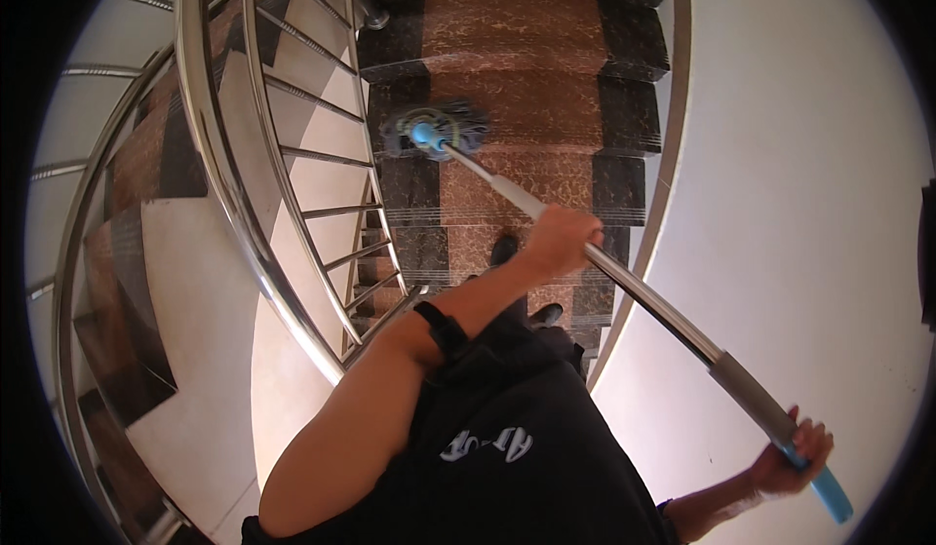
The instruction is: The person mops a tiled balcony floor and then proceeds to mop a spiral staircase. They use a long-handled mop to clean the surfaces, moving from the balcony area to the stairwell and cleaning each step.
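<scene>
a long-handled spin mop (663,301) slanted across the staircase (517,19), long axis running from near right to far left, blue-hubbed head (424,134) pointed forward onto a step (546,111) beside the metal railing (207,126), left hand (565,240) wrapped round mid-pole, right hand (795,457) clenched near the blue end (831,496)

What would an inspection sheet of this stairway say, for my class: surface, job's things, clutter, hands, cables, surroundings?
Surface: brown steps with black borders.
Job's things: mop pole; blurred mop head at a step's railing side.
Clutter: nothing seen.
Hands: left hand grips the mop pole between mop head and right hand, which grips near the blue end.
Cables: nothing seen.
Surroundings: metal railing left, pale wall right.
</scene>
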Demonstrator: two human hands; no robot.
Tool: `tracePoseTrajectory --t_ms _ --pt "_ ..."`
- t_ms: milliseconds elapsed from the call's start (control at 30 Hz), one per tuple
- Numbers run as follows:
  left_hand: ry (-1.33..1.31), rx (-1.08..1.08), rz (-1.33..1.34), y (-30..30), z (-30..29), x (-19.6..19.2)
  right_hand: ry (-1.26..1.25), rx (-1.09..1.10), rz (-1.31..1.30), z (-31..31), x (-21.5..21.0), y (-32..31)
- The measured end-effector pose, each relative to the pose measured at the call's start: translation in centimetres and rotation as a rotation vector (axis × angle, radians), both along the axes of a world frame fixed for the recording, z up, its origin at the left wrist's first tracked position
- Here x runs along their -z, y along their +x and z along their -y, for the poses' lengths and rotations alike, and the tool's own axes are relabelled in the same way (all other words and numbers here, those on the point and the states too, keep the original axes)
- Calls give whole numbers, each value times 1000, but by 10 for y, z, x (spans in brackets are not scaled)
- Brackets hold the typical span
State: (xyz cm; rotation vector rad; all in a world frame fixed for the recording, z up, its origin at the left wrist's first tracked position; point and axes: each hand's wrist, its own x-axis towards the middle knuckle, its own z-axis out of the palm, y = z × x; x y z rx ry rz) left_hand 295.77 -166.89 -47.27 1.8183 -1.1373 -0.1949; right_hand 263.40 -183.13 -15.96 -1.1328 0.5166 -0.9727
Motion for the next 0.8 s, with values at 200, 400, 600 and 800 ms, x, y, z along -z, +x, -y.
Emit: tracePoseTrajectory --t_ms 200,400,600,800 --pt "14 -117 111 -16 -32 76 15 -127 -35 -2 137 -39" --pt "-46 112 153 -153 34 80 -33 61 22 -10 130 -229" --pt "-10 346 295 -246 153 59 -294 285 -21 -48 93 -331" --pt "283 233 369 -218 200 89 -711 283 -381 -110 210 -243"
